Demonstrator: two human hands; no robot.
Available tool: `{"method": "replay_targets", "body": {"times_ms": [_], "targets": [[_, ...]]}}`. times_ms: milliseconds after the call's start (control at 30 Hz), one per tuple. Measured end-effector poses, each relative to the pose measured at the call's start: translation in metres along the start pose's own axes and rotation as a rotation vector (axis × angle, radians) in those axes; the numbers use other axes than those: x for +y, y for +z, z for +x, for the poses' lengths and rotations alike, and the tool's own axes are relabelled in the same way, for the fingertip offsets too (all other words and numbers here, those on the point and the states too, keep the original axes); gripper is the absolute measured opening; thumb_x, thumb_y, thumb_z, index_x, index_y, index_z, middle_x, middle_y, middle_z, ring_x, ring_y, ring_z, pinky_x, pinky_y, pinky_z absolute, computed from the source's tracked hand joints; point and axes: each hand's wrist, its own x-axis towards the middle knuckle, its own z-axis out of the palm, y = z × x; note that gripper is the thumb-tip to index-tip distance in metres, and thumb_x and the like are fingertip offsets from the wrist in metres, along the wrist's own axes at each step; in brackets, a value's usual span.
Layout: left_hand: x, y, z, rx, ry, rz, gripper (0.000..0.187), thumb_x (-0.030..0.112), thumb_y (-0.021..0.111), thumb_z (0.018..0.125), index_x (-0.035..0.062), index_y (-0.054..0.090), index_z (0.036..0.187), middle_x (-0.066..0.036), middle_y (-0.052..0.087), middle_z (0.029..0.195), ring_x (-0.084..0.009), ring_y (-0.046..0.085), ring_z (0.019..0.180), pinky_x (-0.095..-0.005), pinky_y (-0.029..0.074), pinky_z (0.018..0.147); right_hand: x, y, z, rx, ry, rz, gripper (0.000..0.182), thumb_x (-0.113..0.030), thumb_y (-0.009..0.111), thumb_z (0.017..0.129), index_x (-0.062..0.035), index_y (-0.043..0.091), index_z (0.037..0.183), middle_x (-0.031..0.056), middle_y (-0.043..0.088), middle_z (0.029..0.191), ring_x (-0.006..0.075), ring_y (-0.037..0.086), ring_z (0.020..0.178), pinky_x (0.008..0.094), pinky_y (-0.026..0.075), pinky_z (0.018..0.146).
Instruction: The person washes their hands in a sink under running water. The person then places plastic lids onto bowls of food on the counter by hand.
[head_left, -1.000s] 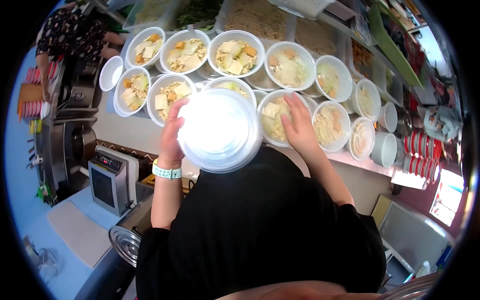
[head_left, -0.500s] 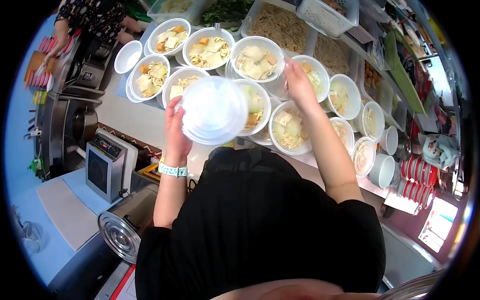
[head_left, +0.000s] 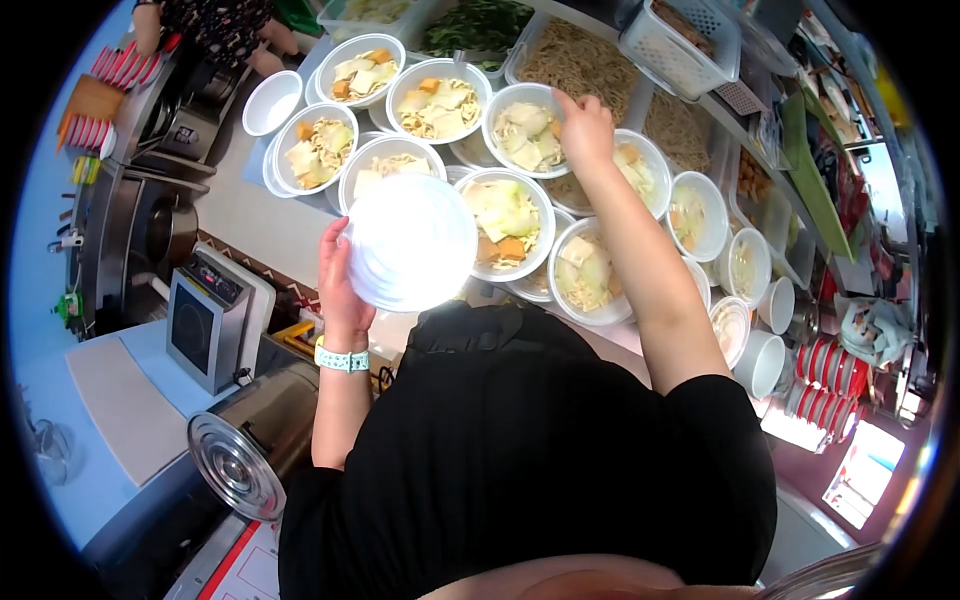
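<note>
My left hand (head_left: 343, 280) grips the edge of a shiny plastic lid (head_left: 412, 243), perhaps a stack of them, in front of the bowls. My right hand (head_left: 584, 128) is at the right rim of a food-filled bowl (head_left: 526, 131), its fingers together near the rim; whether they pinch something is too small to tell. An open bowl with greens and orange pieces (head_left: 503, 225) stands just right of the lid. Another bowl (head_left: 586, 272) of noodles and pale pieces is below my right forearm.
More filled bowls (head_left: 437, 104) stand around. An empty white bowl (head_left: 272, 103) is at the left end. Noodle trays (head_left: 577, 62) and a white basket (head_left: 680, 45) lie behind. Another person (head_left: 215, 30) is at top left. A steel pot with lid (head_left: 236, 466) stands at lower left.
My right hand has moved up and slightly left to the bowl's rim. My left hand and the lid have shifted slightly left and down. The view has shifted a little.
</note>
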Motion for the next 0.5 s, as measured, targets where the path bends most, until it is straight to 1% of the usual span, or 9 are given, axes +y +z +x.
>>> {"method": "replay_targets", "body": {"times_ms": [33,100,133,200,267,333,367,433,500], "targets": [[0.000,0.001,0.000,-0.017,-0.006,0.001,0.034,0.021,0.040,0.100,0.0085,0.040,0.131,-0.018,0.050,0.128,-0.0315,0.056,0.115,-0.0447,0.053,0.092,-0.002,0.002,-0.001,-0.001,-0.004,0.000,0.052,-0.012,0.061,0.081,-0.0175,0.053,0.132,0.0182,0.052,0.125,0.0369,0.048,0.116,0.0454,0.039,0.101],[0.004,0.006,-0.002,-0.039,-0.022,-0.005,0.035,0.022,0.038,0.101,0.0076,0.040,0.133,-0.018,0.050,0.130,-0.0312,0.056,0.116,-0.0437,0.051,0.094,-0.008,0.009,-0.005,0.367,-0.168,-0.141,0.039,-0.014,0.053,0.090,-0.0215,0.060,0.127,0.0148,0.052,0.129,0.0335,0.048,0.120,0.0396,0.038,0.102],[0.004,0.009,-0.003,-0.065,-0.039,-0.011,0.037,0.023,0.036,0.102,0.0067,0.039,0.135,-0.017,0.049,0.132,-0.0308,0.055,0.118,-0.0426,0.050,0.096,-0.016,0.004,-0.010,0.367,-0.170,-0.141,0.039,-0.014,0.053,0.090,-0.0215,0.060,0.127,0.0148,0.052,0.129,0.0335,0.048,0.120,0.0396,0.038,0.102],[0.002,0.014,-0.004,-0.096,-0.049,-0.037,0.039,0.022,0.034,0.101,0.0058,0.038,0.137,-0.018,0.049,0.133,-0.0312,0.055,0.118,-0.0427,0.050,0.097,-0.034,-0.008,-0.026,0.211,-0.300,0.005,0.035,-0.021,0.050,0.095,-0.0149,0.059,0.128,0.0148,0.050,0.134,0.0319,0.046,0.123,0.0401,0.036,0.105],[0.000,0.020,0.001,-0.127,-0.047,-0.065,0.041,0.021,0.031,0.101,0.0049,0.038,0.138,-0.019,0.048,0.134,-0.0316,0.056,0.118,-0.0428,0.050,0.097,-0.055,-0.019,-0.053,-0.198,-0.270,0.697,0.039,-0.030,0.052,0.096,-0.0097,0.057,0.129,0.0146,0.052,0.130,0.0294,0.047,0.122,0.0413,0.036,0.104],[-0.008,0.029,0.001,-0.182,-0.071,0.054,0.045,0.022,0.030,0.100,0.0037,0.036,0.141,-0.020,0.047,0.135,-0.0316,0.055,0.119,-0.0431,0.049,0.098,-0.091,-0.069,-0.096,-0.524,-0.243,0.803,0.044,-0.032,0.061,0.091,-0.0088,0.058,0.128,0.0147,0.052,0.127,0.0277,0.050,0.118,0.0403,0.039,0.101],[-0.011,0.032,0.001,-0.197,-0.096,0.058,0.048,0.021,0.031,0.098,0.0033,0.033,0.143,-0.020,0.044,0.139,-0.0318,0.052,0.122,-0.0447,0.048,0.099,-0.093,-0.071,-0.109,-0.526,-0.243,0.803,0.044,-0.032,0.061,0.091,-0.0088,0.058,0.128,0.0147,0.052,0.127,0.0277,0.050,0.118,0.0403,0.039,0.101],[-0.008,0.043,-0.001,-0.222,-0.159,-0.024,0.049,0.021,0.031,0.098,0.0035,0.032,0.144,-0.020,0.042,0.141,-0.0318,0.050,0.124,-0.0456,0.048,0.098,-0.095,-0.074,-0.122,-0.327,-0.266,0.695,0.045,-0.028,0.067,0.086,-0.0063,0.059,0.125,0.0195,0.053,0.123,0.0312,0.054,0.111,0.0387,0.044,0.097],[-0.008,0.042,0.000,-0.263,-0.247,-0.116,0.049,0.021,0.032,0.100,0.0044,0.029,0.146,-0.018,0.039,0.144,-0.0316,0.048,0.126,-0.0480,0.049,0.097,-0.089,-0.076,-0.124,-0.240,-0.345,0.564,0.047,-0.027,0.069,0.085,-0.0063,0.058,0.125,0.0187,0.053,0.122,0.0311,0.055,0.108,0.0374,0.044,0.096]]}}
